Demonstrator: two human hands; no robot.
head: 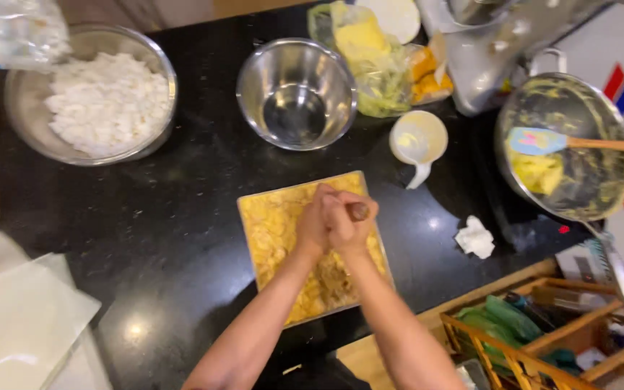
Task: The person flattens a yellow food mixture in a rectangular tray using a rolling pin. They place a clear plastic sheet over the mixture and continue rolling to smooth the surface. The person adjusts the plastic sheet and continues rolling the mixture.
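A square metal baking pan (254, 209) filled with yellow, lumpy dough sits on the black counter (167, 231). Both my hands are clasped together over the pan's middle. My right hand (348, 220) and my left hand (314, 220) grip a small brown wooden handle (359, 211), whose end sticks out to the right. The lower end of that tool is hidden by my fingers.
Behind the pan stand an empty steel bowl (296, 94), a bowl of white chunks (106, 101), a white measuring cup (419, 141) and a plastic bag of yellow food (370, 58). At right is a batter-smeared mixing bowl with a spatula (565, 144). A crumpled tissue (475, 238), parchment sheets (16, 318) and a wooden rack (543, 332) lie nearby.
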